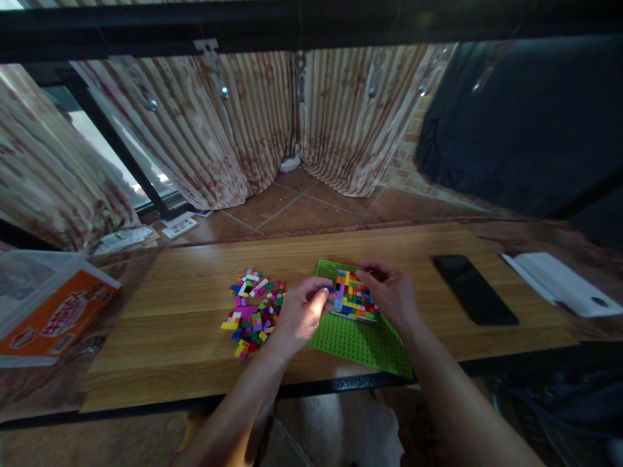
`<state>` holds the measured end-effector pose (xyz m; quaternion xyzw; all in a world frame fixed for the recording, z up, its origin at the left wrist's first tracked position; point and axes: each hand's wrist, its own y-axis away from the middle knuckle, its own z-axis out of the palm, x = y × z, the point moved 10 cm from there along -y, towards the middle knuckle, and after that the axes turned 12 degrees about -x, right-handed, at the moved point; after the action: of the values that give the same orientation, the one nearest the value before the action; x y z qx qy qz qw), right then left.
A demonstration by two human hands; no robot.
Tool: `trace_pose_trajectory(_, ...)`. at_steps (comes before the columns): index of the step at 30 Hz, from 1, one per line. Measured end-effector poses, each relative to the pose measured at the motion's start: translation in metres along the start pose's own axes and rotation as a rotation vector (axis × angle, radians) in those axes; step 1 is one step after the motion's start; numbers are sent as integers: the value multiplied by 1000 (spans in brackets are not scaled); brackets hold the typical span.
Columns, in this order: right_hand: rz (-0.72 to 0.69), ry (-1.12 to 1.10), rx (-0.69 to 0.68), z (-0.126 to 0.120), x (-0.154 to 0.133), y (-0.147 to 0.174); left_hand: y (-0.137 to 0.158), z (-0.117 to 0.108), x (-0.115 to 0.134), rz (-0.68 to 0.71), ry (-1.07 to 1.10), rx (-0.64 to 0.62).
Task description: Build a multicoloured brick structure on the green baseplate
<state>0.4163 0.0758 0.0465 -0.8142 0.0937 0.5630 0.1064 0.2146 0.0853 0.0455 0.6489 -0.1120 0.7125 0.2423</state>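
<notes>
My left hand (302,312) pinches a small dark blue or purple toy brick (329,289) between thumb and fingertips, at the left side of a brick build. That build (354,295) is a rectangle of many-coloured toy bricks, seated on a green studded baseplate (363,347). At its far right edge, my right hand (393,293) is closed, with the thumb on the bricks and the fingers around the far side. The right fingertips are partly hidden. Left of my left hand lies a loose pile of coloured bricks (257,318).
Everything stands on a wooden table (160,324). A black phone (474,288) lies to the right, with a white flat object (559,282) beyond it. At the left is a clear plastic box with an orange label (53,318). Curtains (243,130) hang behind the table.
</notes>
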Motion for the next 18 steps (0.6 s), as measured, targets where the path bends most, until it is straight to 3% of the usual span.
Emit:
trace_pose_trajectory(6,72,-40,-38,7,7,-1,1,2,1,-6,14,1)
trace_pose_trajectory(11,-9,126,-90,12,-7,-2,-1,4,-1,27,12,-21)
trace_pose_trajectory(14,-94,251,-78,12,-21,4,-1,6,0,54,4,-33)
trace_pose_trajectory(18,-347,408,12,8,-59,26,-1,7,4,95,-27,-20)
